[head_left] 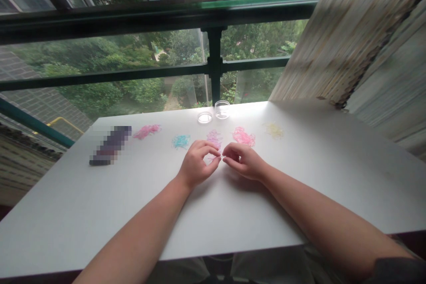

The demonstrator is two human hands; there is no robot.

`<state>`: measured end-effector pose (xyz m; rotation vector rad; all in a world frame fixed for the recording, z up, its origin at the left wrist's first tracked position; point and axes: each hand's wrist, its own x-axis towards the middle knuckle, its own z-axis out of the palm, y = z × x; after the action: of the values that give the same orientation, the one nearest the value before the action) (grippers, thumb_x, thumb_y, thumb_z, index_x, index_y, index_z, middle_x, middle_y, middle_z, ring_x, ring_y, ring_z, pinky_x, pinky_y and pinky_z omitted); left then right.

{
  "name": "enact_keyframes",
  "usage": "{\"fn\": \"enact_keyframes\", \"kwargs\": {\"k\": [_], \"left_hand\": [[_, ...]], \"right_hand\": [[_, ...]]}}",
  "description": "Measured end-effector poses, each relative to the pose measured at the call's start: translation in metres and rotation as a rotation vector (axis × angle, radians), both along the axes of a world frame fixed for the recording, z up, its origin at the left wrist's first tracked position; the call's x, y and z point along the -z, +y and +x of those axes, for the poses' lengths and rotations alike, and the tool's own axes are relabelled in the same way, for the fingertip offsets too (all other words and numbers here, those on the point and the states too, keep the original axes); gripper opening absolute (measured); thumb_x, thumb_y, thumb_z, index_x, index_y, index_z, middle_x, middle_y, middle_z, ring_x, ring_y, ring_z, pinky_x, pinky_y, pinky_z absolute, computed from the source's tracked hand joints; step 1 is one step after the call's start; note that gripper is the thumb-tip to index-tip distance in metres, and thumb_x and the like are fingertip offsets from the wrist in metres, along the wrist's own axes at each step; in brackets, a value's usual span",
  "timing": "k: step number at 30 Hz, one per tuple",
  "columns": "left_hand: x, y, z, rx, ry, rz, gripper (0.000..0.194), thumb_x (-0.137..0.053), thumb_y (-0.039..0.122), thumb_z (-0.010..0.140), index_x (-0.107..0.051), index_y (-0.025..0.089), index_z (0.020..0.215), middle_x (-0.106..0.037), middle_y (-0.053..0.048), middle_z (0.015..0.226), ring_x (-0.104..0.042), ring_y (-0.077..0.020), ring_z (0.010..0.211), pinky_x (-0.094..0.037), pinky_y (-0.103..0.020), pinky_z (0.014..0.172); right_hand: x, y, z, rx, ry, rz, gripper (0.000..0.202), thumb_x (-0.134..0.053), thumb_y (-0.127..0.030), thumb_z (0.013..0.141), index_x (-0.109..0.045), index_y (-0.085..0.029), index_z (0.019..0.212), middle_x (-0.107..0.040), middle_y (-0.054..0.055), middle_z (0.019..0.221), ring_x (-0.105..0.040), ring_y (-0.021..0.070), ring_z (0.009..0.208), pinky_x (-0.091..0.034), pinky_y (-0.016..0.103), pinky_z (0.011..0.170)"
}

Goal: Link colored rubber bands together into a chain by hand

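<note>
Hands (200,163) pinched, close together, just by purple strands (214,137).

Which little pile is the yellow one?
The yellow pile is the one farthest right in the row on the white table. The others are pink, blue or purple.

Daylight from window (133,53) ahead | soft shadows | edges stretched, blurry | pixelated patch (111,145) left

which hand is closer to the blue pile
Your left hand. It is just to the right of the blue pile and a little closer to you; your right hand is farther right, on the far side of the left hand from the pile.
</note>
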<state>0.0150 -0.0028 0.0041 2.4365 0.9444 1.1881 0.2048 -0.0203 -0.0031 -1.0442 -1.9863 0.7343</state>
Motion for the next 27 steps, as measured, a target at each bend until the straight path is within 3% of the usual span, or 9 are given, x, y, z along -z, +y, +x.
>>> {"fn": "enact_keyframes", "kwargs": {"k": [12,21,27], "left_hand": [[0.0001,-0.0007,0.0006,0.02,0.009,-0.032,0.003,-0.061,0.018,0.075,-0.062,0.02,0.076,-0.065,-0.005,0.088,-0.059,-0.0192,0.089,-0.045,-0.036,0.085],[-0.0001,-0.0034,0.001,0.012,0.012,-0.167,0.01,-0.059,0.025,0.078,-0.061,0.02,0.086,-0.064,-0.004,0.084,-0.059,-0.0159,0.074,-0.048,-0.031,0.073],[0.0017,-0.0035,0.0012,0.033,0.033,-0.233,0.008,-0.057,0.025,0.08,-0.063,0.02,0.082,-0.065,-0.002,0.079,-0.059,-0.0134,0.066,-0.048,-0.029,0.069]], "right_hand": [[0.0032,0.002,0.0002,0.031,-0.013,0.013,0.002,-0.054,-0.016,0.077,-0.056,-0.017,0.078,-0.05,-0.002,0.061,-0.042,0.009,0.054,-0.036,0.021,0.051],[0.0012,-0.0002,-0.0005,0.047,0.008,0.034,0.002,-0.053,-0.016,0.078,-0.054,-0.018,0.077,-0.048,-0.003,0.058,-0.041,0.0089,0.052,-0.036,0.021,0.049],[0.0011,0.0006,-0.0002,0.043,0.0,0.037,0.002,-0.054,-0.017,0.078,-0.055,-0.018,0.077,-0.047,-0.003,0.057,-0.041,0.0089,0.051,-0.035,0.021,0.048]]}}
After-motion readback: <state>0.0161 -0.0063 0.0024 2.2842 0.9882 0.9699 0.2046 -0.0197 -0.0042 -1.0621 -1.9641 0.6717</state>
